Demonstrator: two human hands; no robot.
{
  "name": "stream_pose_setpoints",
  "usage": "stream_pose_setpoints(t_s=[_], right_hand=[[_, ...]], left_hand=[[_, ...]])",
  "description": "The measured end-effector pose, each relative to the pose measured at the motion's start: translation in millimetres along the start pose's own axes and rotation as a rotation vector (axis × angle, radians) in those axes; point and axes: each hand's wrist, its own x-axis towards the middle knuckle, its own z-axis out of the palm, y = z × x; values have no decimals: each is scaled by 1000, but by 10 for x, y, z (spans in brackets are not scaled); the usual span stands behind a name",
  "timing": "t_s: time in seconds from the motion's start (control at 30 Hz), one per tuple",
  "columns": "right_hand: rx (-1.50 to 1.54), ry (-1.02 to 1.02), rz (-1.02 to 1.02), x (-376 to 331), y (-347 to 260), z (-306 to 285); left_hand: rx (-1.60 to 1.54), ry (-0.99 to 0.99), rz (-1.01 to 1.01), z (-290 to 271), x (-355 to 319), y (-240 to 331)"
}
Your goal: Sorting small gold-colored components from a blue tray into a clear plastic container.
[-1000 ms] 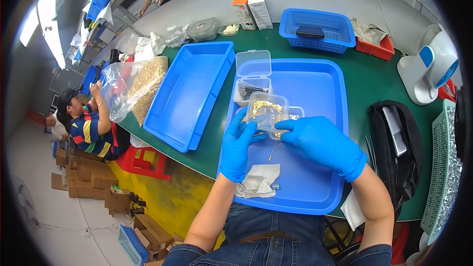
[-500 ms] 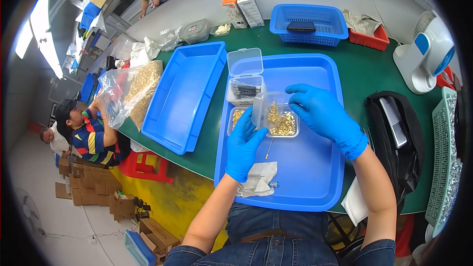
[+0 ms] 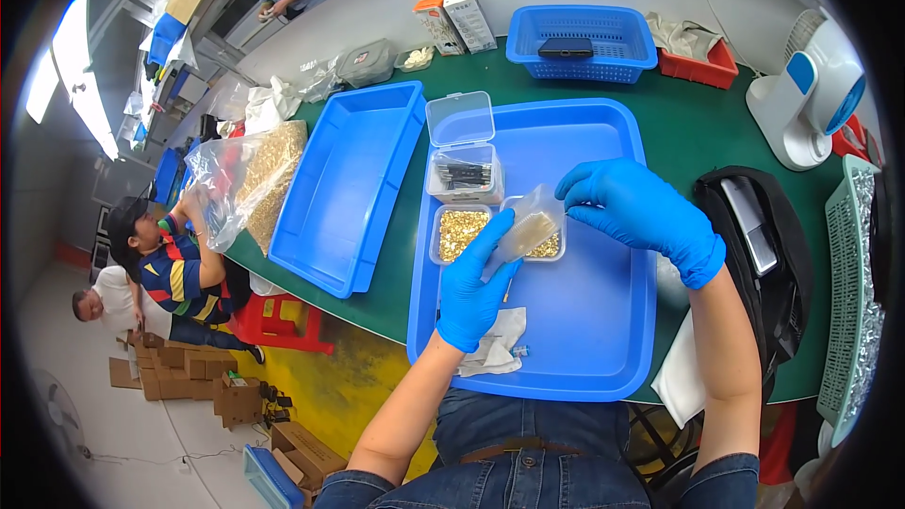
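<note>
The small clear plastic bag (image 3: 530,226), part-filled with tiny gold-coloured metal parts, hangs tilted over the shallow clear plastic box of gold parts (image 3: 467,231) inside the big blue plastic tray (image 3: 613,339) on the green desk (image 3: 698,127). The likely trouble is a spill: the bag is soft and slack, so if its mouth sags or the tilt grows, parts could run past the box rim and scatter across the tray. A pinch too near one corner could also let the bag twist and dump its load at once.

The left hand (image 3: 474,287), in a blue glove, reaches up from below with fingers extended, its grip narrow on the bag's lower edge. The right hand (image 3: 636,207), also blue-gloved, arches over from the right, wrist raised, fingertips pinched on the bag's upper end. A crumpled white cloth (image 3: 495,349) lies under the left wrist, and a clear lidded box of dark parts (image 3: 464,170) sits just behind.
</note>
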Motion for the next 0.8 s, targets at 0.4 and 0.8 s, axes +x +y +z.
stream_pose_setpoints(t_s=[0.4, 0.8], right_hand=[[-48, 336, -146, 61, -75, 154], [-416, 167, 236, -45, 487, -56]], left_hand=[[-599, 153, -273, -107, 68, 130], [603, -114, 198, -29, 16, -27]])
